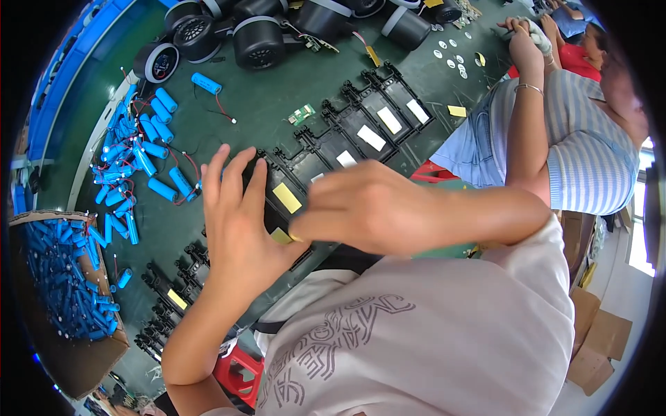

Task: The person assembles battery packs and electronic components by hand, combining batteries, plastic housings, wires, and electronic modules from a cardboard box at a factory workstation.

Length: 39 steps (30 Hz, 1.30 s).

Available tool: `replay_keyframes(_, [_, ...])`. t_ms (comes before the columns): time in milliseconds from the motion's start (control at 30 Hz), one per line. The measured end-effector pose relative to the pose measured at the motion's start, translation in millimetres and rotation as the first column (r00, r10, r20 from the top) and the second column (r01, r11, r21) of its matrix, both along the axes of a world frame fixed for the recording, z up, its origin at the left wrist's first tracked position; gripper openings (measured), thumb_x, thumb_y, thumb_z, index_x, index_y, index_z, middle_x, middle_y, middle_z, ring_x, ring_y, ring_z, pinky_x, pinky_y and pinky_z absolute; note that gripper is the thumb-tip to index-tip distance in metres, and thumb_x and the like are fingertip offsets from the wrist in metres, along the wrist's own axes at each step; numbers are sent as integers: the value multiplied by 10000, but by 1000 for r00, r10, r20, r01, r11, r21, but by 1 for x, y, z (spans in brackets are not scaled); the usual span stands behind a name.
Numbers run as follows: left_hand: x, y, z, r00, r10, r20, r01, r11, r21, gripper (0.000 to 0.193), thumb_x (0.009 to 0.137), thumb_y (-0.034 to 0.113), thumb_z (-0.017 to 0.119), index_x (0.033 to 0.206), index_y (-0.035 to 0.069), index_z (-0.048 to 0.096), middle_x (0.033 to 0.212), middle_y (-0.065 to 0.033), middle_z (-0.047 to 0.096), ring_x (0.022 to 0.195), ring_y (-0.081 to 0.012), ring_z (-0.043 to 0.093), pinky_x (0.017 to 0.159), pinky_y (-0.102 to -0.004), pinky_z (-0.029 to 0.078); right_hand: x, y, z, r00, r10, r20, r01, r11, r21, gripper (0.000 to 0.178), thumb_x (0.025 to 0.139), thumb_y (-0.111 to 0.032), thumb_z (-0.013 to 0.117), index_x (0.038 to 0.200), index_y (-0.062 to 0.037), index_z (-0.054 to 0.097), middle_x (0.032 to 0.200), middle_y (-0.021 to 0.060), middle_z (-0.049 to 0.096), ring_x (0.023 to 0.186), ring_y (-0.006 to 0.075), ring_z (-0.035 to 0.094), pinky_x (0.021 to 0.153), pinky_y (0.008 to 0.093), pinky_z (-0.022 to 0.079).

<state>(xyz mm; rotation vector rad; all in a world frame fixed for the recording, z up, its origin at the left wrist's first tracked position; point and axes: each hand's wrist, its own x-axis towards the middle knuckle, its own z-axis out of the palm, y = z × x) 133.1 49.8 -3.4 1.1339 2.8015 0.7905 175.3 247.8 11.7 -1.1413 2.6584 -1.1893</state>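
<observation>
A row of black plastic frames (355, 118) lies across the green table in front of me, with yellow adhesive pads (286, 198) on the nearer ones and white pads (389, 120) on those farther right. My left hand (239, 222) rests over the near frames, fingers stretched and thumb spread toward the right. Beside it my right hand (364, 208) is blurred, its fingers curled together low over a frame. Whatever the right fingertips pinch is hidden, though a bit of yellow shows near them. Part of a yellow pad (279, 236) appears between both hands.
Blue wired battery cells (161, 133) lie heaped at left, above a cardboard box (104, 347) full of more. Black round housings (258, 45) line the far edge. A small green circuit board (301, 114) lies mid-table. More frames (166, 288) sit near left. A co-worker (555, 139) is at right.
</observation>
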Motion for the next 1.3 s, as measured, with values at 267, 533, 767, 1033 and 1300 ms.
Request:
replay_keyframes(267, [-3,-2,-5,1000,-7,27,6,1000,24,761,436,236,880,1063,-92,598,1223,-188,485,1255,-410,360,1052,-582,268,-22,-20,-23,986,-13,-165,40,986,160,382,674,-113,654,1013,-27,500,707,85,559,657,253,564,638,342,440])
replay_keyframes(533, [-4,-3,-8,1000,7,22,-7,1000,31,770,422,245,880,1065,-71,598,1223,-175,483,1250,-409,362,1054,-579,268,-28,-20,-37,989,-42,-141,61,989,135,325,689,-107,668,905,-7,447,739,117,604,694,302,620,626,398,495])
replay_keyframes(767, [-4,-4,-6,1000,-9,22,8,1000,24,767,420,244,881,1064,-63,599,1216,-172,493,1243,-408,371,1055,-564,274,-24,-12,-21,992,-99,-83,109,986,128,351,707,-97,656,1006,-39,481,766,103,563,653,279,608,499,356,497])
replay_keyframes(1033, [-2,-3,-8,1000,-1,21,0,998,65,745,416,240,881,1051,-41,612,1217,-167,497,1229,-408,388,1049,-563,282,-32,-19,-33,996,33,-81,-11,966,257,371,692,-106,671,968,-26,438,779,121,531,636,258,586,526,364,503])
replay_keyframes(1300, [4,-12,6,998,14,58,-16,999,41,922,366,328,897,1131,-65,564,1299,-204,436,1284,-423,323,1072,-555,249,-23,-3,-1,863,-44,503,308,834,-457,365,735,89,553,1036,-35,388,832,67,475,788,169,607,570,281,508])
